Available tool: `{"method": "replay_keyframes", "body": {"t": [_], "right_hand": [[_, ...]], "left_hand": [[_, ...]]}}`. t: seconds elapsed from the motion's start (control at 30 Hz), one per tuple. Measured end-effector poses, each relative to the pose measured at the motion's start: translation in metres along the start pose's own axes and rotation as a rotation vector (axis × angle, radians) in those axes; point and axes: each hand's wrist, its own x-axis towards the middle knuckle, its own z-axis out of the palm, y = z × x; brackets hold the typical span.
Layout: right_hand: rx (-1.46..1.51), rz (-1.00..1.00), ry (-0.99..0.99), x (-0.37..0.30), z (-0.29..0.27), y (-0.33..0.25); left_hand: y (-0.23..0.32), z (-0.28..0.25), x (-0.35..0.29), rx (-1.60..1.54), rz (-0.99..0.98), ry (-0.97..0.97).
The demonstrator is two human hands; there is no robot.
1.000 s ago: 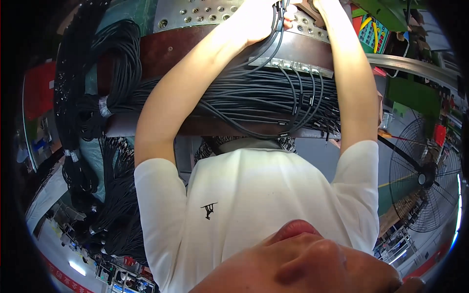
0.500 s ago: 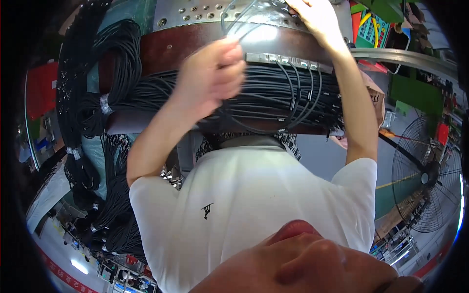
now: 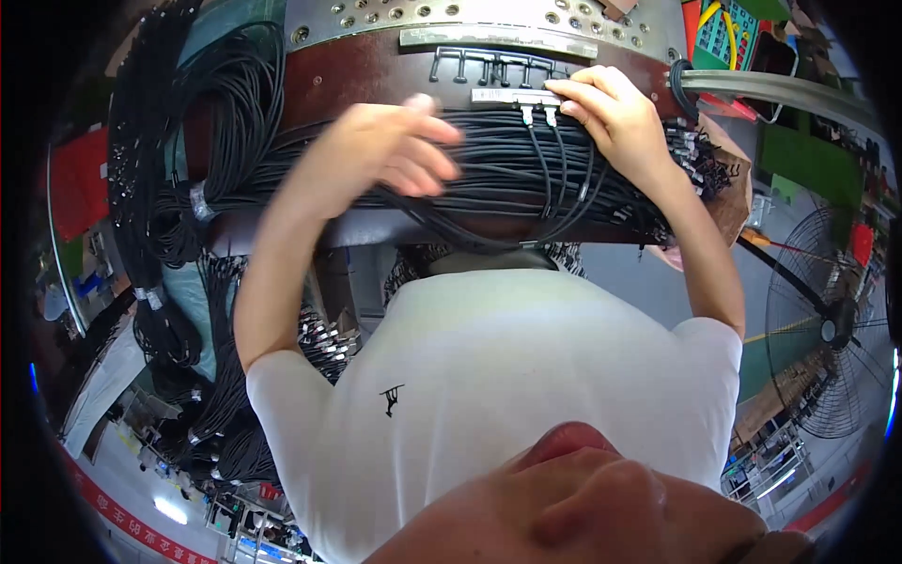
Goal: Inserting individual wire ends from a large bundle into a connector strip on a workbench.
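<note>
My right hand (image 3: 615, 117) is closed at the right part of a slim silver metal strip (image 3: 498, 96), thumb and fingers pinching it; its fingers hide that end. Pale cable connectors (image 3: 538, 116) sit along the strip's near edge, with black cables (image 3: 543, 169) curving down from them. My left hand (image 3: 399, 155), slightly blurred, hovers above a thick bundle of black cables (image 3: 479, 169), fingers apart and holding nothing. Just beyond the strip lies a black comb-like plastic piece (image 3: 498, 56) with several prongs.
A long silver bar (image 3: 498, 39) lies near the perforated metal plate (image 3: 376, 13) on the brown worktop (image 3: 319, 89). Looped cable bundles (image 3: 230, 122) are at the left, some hanging down. A metal rail (image 3: 780, 83) and a floor fan (image 3: 827, 329) are at the right.
My right hand has come down from the metal plate to the strip. My left hand has opened and moved slightly left. The black comb-like piece and long silver bar now show on the worktop.
</note>
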Motion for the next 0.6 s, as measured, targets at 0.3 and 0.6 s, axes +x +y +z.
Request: {"method": "replay_keyframes", "body": {"t": [0.3,0.6], "right_hand": [[-0.533,-0.063,-0.066,0.090,0.011,0.070],[-0.491,-0.110,0.190,0.115,0.011,0.065]], "left_hand": [[0.032,0.062,0.055,-0.583,0.109,-0.208],[0.062,-0.014,0.132,-0.409,0.700,-0.123]]}}
